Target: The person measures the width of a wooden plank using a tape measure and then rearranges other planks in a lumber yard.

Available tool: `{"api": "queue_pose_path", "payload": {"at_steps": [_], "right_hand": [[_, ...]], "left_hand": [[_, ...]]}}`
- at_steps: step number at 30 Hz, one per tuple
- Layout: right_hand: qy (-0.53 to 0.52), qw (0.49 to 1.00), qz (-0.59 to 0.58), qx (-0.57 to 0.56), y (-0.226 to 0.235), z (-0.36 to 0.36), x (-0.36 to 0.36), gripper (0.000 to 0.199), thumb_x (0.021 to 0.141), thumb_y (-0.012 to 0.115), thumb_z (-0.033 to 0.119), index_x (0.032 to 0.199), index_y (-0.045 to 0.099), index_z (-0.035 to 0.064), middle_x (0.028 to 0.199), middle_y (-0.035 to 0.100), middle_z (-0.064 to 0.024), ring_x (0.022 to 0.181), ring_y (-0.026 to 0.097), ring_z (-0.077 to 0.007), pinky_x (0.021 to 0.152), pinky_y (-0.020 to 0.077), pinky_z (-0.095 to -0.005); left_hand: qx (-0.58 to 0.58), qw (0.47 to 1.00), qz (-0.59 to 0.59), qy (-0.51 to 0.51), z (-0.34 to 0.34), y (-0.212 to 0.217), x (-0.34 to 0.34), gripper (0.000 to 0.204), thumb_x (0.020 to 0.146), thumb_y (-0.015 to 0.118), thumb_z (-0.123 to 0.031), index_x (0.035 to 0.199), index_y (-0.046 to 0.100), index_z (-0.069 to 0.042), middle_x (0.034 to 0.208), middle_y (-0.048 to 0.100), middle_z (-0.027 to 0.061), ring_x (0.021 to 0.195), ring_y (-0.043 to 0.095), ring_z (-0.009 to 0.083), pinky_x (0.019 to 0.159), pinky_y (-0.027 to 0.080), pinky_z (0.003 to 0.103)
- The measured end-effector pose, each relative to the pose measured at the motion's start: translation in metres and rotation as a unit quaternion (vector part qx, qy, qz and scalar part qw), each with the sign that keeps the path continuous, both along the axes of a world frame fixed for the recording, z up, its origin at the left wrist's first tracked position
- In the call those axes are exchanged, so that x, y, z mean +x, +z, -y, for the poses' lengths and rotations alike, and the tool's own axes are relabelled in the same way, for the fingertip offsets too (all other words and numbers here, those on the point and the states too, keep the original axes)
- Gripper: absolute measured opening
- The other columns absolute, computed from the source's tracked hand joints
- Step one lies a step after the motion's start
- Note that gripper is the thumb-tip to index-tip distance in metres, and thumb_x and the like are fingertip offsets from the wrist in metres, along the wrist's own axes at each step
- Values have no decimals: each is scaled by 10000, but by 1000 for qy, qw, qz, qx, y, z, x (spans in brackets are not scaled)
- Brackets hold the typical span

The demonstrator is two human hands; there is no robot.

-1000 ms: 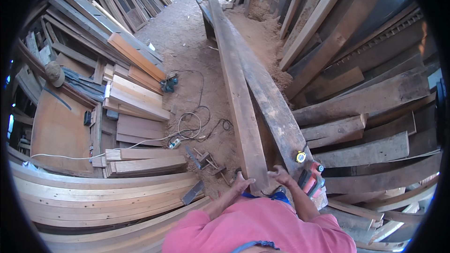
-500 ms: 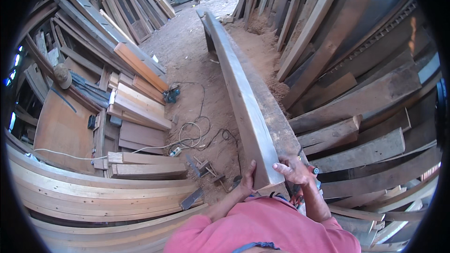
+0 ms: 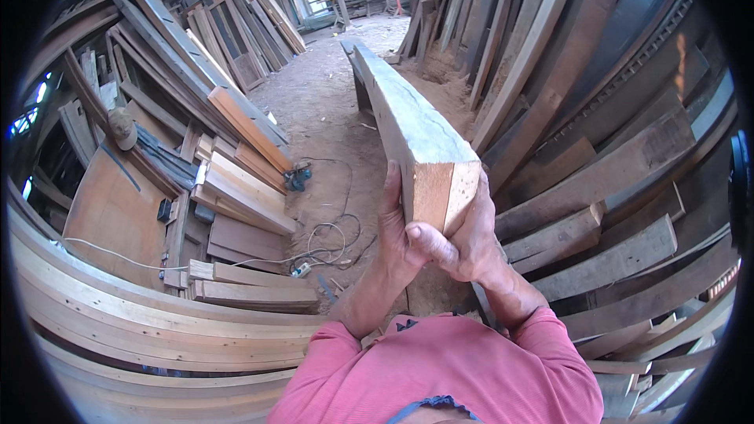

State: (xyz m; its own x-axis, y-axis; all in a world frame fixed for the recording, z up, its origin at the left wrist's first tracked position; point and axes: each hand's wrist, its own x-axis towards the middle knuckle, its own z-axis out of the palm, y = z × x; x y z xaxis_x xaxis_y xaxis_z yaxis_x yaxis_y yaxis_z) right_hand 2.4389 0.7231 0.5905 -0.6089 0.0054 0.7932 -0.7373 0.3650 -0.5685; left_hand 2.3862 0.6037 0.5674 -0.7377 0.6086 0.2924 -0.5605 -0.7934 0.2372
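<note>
A long, thick wooden beam (image 3: pixel 420 122) stretches away from me, its near end raised and its sawn end grain facing me. The far end slopes down toward a low support. My left hand (image 3: pixel 393 224) is wrapped round the left side of the near end, fingers up along that face. On the right side, my right hand (image 3: pixel 470 239) grips the same end, its thumb crossing below the end grain toward the left hand. The undersides of the palms and the bench below are mostly hidden.
Stacked planks (image 3: pixel 157 314) fill the left, and more boards (image 3: pixel 620 255) lie and lean along the right. A blue-green power tool (image 3: pixel 298 177) sits on the dusty floor, with cables (image 3: pixel 334 239) looping near it. Tall boards lean at the back.
The near end of the beam has been lifted, so its end grain now faces me. Both hands have risen with it, and the right hand has moved from the top to the right side.
</note>
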Motion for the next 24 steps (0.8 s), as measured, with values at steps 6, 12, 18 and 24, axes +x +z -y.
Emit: {"api": "queue_pose_path", "payload": {"at_steps": [6, 12, 18, 24], "right_hand": [[4, 1000, -29, 1, 9, 7, -14, 1004, 779, 823, 339, 1456, 261, -143, 1407, 450, -303, 1325, 460, -429, 1114, 348, -492], [38, 998, 7, -40, 15, 6, -14, 1010, 790, 812, 371, 1448, 260, -160, 1389, 470, -310, 1305, 484, -423, 1107, 364, -476], [2, 1000, -16, 15, 16, -3, -19, 1017, 807, 787, 414, 1451, 271, -180, 1421, 437, -350, 1312, 469, -459, 1111, 345, -504], [-30, 997, -60, 46, 9, -8, -26, 972, 827, 743, 403, 1441, 284, -194, 1430, 421, -382, 1307, 455, -500, 1108, 332, -528]], "left_hand": [[36, 999, 5, -12, 3, 15, -6, 717, 959, 556, -581, 1477, 411, -106, 1412, 541, 131, 1274, 549, 302, 1108, 418, 503], [-27, 998, 19, 45, -2, 16, -2, 732, 957, 544, -600, 1472, 410, -98, 1398, 546, 127, 1273, 547, 290, 1109, 418, 485], [42, 999, -14, 17, -6, 6, -6, 730, 963, 531, -604, 1478, 405, -103, 1405, 535, 115, 1291, 526, 282, 1106, 413, 475], [98, 995, -16, -10, -12, 9, -7, 713, 967, 528, -595, 1473, 418, -105, 1409, 534, 112, 1301, 516, 281, 1119, 394, 476]]}}
